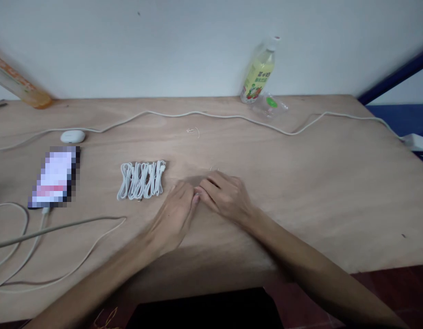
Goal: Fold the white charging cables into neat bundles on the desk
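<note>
My left hand [179,205] and my right hand [228,196] meet over the middle of the wooden table [317,192]. Both have curled fingers, with the fingertips pressed close together. Whatever they hold is mostly hidden; thin pale ends [214,169] poke out beyond the right fingers. Left of my left hand lies a row of several coiled white charging cables [141,180], bundled side by side. A few small bits of thin wire or tie [193,131] rest farther back on the table.
A phone [53,176] with a plugged-in cable and a white earbud case [72,136] lie at left. A long white cord [197,113] crosses the back. Bottles stand by the wall, one yellow-green bottle [259,75] beside a clear plastic wrapper [270,106], one orange bottle [36,96].
</note>
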`<control>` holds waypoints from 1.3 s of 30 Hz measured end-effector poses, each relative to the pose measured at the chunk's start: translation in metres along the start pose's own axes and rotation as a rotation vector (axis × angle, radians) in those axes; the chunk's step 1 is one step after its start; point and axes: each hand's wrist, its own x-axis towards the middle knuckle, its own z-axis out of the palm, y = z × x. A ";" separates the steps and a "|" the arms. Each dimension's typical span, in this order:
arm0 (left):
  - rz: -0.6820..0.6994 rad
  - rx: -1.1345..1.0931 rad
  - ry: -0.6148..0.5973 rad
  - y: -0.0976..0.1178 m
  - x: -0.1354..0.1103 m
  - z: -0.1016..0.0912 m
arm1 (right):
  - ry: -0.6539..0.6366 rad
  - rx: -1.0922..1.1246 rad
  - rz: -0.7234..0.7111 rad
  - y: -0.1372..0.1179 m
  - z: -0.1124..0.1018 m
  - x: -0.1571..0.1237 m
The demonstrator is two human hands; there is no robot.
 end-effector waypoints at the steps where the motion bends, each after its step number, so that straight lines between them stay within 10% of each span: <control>1: -0.030 -0.110 -0.015 0.003 0.000 -0.002 | 0.022 -0.014 -0.024 0.000 -0.002 0.001; 5: -0.031 -0.262 -0.037 0.010 -0.002 -0.005 | 0.070 -0.043 -0.086 0.001 -0.005 0.004; 16: 0.264 0.383 0.145 -0.003 0.000 0.004 | 0.072 0.027 0.068 -0.005 0.002 0.003; 28: 0.357 0.561 0.204 -0.004 0.004 0.000 | 0.035 0.174 0.133 -0.005 0.007 -0.001; 39: 0.259 0.314 0.148 -0.006 0.000 0.003 | -0.013 0.194 0.175 -0.005 0.004 0.000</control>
